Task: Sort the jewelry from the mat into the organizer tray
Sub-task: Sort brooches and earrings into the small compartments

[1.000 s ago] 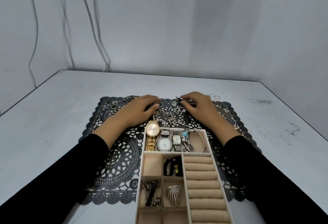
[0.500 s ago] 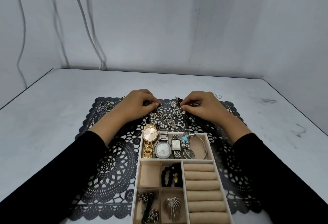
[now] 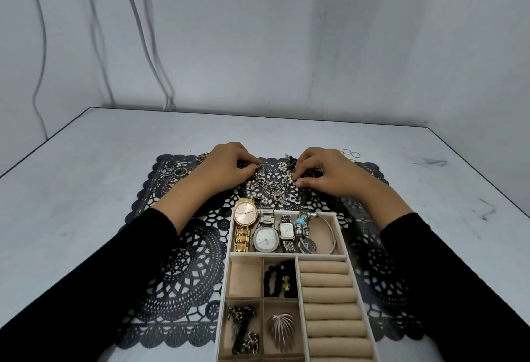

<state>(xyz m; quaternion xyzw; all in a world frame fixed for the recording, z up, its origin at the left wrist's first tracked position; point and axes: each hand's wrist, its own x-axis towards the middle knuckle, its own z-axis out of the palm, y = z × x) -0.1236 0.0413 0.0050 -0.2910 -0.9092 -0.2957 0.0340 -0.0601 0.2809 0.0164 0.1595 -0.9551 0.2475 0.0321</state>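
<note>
2 hands work at the far-middle of the black lace mat (image 3: 183, 261) on the grey counter (image 3: 86, 189). Left hand (image 3: 226, 166) has its fingers curled, tips pinching the left edge of the jewelry tangle (image 3: 272, 186). Right hand (image 3: 329, 173) pinches the tangle's right edge btwn thumb and forefinger. The tangle is 1 heap of chains and pearl strands, pieces too knotted to count, just beyond the organizer tray (image 3: 226, 284). The tray sits on the near-middle of the mat. Its far compartment holds 3 watches: gold watch (image 3: 244, 212) w/ its face propped on the far rim, silver watch (image 3: 265, 239), small rectangular watch (image 3: 286, 231); also 1 charm bracelet (image 3: 301, 222) w/ a turquoise bead and 1 thin bangle (image 3: 331, 232). Small compartments hold 1 black bead bracelet (image 3: 274, 280), 1 dark chain (image 3: 243, 330), 1 fan-shaped brooch (image 3: 282, 330). Abt 7 ring rolls (image 3: 329, 295) show at right, the nearest cut by the frame. Loose ring cluster (image 3: 173, 173) lies on the mat's far-left, number unclear; abt 3 thin rings (image 3: 351, 153) lie off its far-right edge.
</note>
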